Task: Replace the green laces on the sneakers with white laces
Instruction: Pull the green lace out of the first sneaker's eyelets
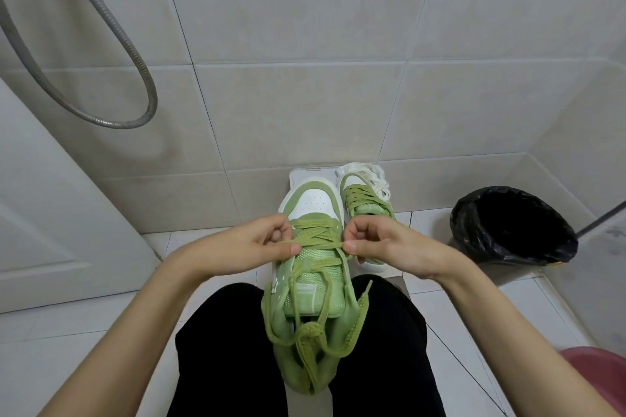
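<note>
A green and white sneaker (313, 201) lies on my lap, toe pointing away, its tongue exposed. Its green lace (316, 225) is still threaded near the toe, and the loosened ends hang down over the heel (310, 342). My left hand (261, 242) pinches the lace at the left eyelets. My right hand (379, 244) pinches it at the right eyelets. The second sneaker (364, 198) stands on the floor behind, laced in green. A bundle of white laces (374, 176) lies against its toe.
A bin lined with a black bag (511, 227) stands at the right. A shower hose (135, 54) loops down the tiled wall at the left, beside a white door (50, 213). A pink basin edge (599, 369) shows at the lower right. A white lid (306, 173) lies under the shoes.
</note>
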{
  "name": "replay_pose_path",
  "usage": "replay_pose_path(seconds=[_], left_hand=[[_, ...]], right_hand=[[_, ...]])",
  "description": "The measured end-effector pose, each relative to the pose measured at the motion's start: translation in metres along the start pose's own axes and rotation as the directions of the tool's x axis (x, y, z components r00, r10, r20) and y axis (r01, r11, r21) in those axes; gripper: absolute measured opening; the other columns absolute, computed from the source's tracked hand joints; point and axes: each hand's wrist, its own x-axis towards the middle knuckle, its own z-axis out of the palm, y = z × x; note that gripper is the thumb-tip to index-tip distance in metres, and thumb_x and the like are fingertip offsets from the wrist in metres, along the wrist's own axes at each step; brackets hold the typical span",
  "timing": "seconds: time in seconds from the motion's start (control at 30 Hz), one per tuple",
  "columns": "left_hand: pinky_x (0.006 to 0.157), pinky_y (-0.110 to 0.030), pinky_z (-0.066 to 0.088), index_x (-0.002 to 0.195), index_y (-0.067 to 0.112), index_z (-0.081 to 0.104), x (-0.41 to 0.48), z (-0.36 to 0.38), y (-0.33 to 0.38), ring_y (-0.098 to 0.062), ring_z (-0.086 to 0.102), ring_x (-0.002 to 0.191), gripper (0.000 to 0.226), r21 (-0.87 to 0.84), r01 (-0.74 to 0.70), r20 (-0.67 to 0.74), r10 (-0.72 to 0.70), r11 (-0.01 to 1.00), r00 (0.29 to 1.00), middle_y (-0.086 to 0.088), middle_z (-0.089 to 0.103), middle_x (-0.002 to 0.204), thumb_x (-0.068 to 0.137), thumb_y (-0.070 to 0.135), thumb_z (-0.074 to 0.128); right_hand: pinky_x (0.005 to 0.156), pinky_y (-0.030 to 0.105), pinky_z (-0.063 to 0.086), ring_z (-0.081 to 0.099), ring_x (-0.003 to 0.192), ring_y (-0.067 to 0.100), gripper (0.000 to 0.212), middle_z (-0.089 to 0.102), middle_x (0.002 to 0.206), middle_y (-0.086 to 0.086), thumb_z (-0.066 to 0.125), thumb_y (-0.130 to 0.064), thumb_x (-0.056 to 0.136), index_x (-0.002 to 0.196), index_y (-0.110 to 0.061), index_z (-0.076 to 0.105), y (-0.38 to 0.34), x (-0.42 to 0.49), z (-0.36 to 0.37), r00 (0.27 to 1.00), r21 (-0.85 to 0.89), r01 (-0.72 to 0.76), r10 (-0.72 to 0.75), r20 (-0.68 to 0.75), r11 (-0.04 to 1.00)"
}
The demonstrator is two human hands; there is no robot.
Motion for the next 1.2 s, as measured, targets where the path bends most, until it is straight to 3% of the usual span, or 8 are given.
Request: replay_pose_path(seconds=[0.23, 0.43, 0.6, 0.7, 0.8, 0.9, 1.07, 1.2], left_hand=[[0.070, -0.015, 0.048, 0.089, 0.010, 0.061, -0.005, 0.044, -0.023, -0.008, 0.060, 0.078, 0.014, -0.313, -0.228, -0.495, 0.047, 0.922, 0.868, -0.003, 0.061, 0.082, 0.085, -0.002, 0.063], [0.064, -0.021, 0.045, 0.082, 0.025, 0.061, -0.001, 0.037, -0.018, -0.011, 0.051, 0.065, 0.016, -0.251, -0.204, -0.460, 0.069, 0.946, 0.885, -0.001, 0.052, 0.070, 0.087, 0.010, 0.067], [0.058, -0.017, 0.039, 0.080, 0.027, 0.060, 0.002, 0.034, -0.008, -0.007, 0.040, 0.059, 0.019, -0.113, -0.209, -0.372, 0.153, 0.971, 0.915, 0.012, 0.044, 0.060, 0.085, 0.010, 0.066], [0.056, -0.018, 0.032, 0.080, 0.025, 0.059, 0.002, 0.036, -0.004, -0.005, 0.036, 0.057, 0.020, 0.005, -0.197, -0.355, 0.186, 0.980, 0.916, 0.012, 0.038, 0.058, 0.087, 0.007, 0.066], [0.055, -0.021, 0.028, 0.078, 0.027, 0.059, 0.005, 0.034, 0.000, -0.005, 0.032, 0.056, 0.018, 0.101, -0.162, -0.347, 0.188, 0.982, 0.919, 0.011, 0.032, 0.057, 0.086, 0.013, 0.069], [0.057, -0.019, 0.035, 0.076, 0.022, 0.064, 0.004, 0.035, -0.001, -0.005, 0.041, 0.056, 0.015, 0.021, -0.133, -0.412, 0.130, 0.991, 0.902, 0.010, 0.044, 0.058, 0.080, 0.012, 0.074], [0.063, -0.014, 0.048, 0.082, 0.008, 0.064, -0.008, 0.037, -0.014, -0.006, 0.063, 0.067, 0.019, -0.372, -0.208, -0.421, 0.035, 0.905, 0.906, 0.002, 0.068, 0.071, 0.070, 0.018, 0.074], [0.059, -0.015, 0.044, 0.075, 0.016, 0.068, -0.011, 0.032, -0.016, -0.008, 0.053, 0.057, 0.011, -0.267, -0.167, -0.403, 0.047, 0.949, 0.914, -0.004, 0.060, 0.063, 0.072, 0.026, 0.073]], right_hand=[[0.062, 0.017, 0.042, 0.046, 0.063, 0.004, 0.016, 0.055, 0.064, -0.016, 0.069, -0.011, 0.086, 0.077, -0.020, 0.059, 0.017, 0.000, 0.027, 0.940, -0.083, 0.076, -0.099, -0.325, 0.994], [0.058, 0.010, 0.041, 0.052, 0.057, -0.002, 0.013, 0.060, 0.061, -0.013, 0.060, -0.003, 0.090, 0.079, -0.010, 0.057, 0.021, -0.007, 0.038, 0.939, 0.259, 0.154, -0.060, -0.339, 0.953], [0.066, 0.025, 0.036, 0.040, 0.071, 0.016, 0.011, 0.047, 0.072, -0.003, 0.055, -0.018, 0.092, 0.082, -0.015, 0.051, 0.019, -0.012, 0.022, 0.987, 0.155, 0.089, -0.067, -0.144, 0.984], [0.065, 0.022, 0.033, 0.035, 0.068, 0.011, 0.012, 0.041, 0.070, -0.006, 0.053, -0.026, 0.087, 0.080, -0.018, 0.048, 0.011, -0.011, 0.014, 0.998, 0.128, 0.035, -0.027, -0.062, 0.991], [0.063, 0.024, 0.031, 0.033, 0.064, 0.007, 0.019, 0.039, 0.068, -0.012, 0.051, -0.028, 0.093, 0.076, -0.022, 0.045, 0.002, -0.004, 0.007, 1.000, -0.112, -0.008, 0.009, 0.006, 0.994], [0.061, 0.023, 0.032, 0.035, 0.062, 0.007, 0.025, 0.041, 0.065, -0.012, 0.061, -0.024, 0.092, 0.071, -0.025, 0.048, 0.002, 0.000, 0.009, 1.000, -0.152, 0.001, -0.004, -0.018, 0.988], [0.075, 0.016, 0.046, 0.061, 0.073, 0.008, 0.011, 0.067, 0.073, -0.002, 0.071, -0.017, 0.083, 0.074, -0.020, 0.065, 0.015, -0.006, 0.020, 0.984, 0.242, 0.139, -0.106, -0.146, 0.960], [0.064, 0.010, 0.042, 0.049, 0.052, 0.006, 0.013, 0.055, 0.054, -0.003, 0.065, -0.016, 0.088, 0.077, -0.012, 0.061, 0.023, 0.000, 0.028, 0.949, 0.219, 0.153, -0.082, -0.305, 0.963]])
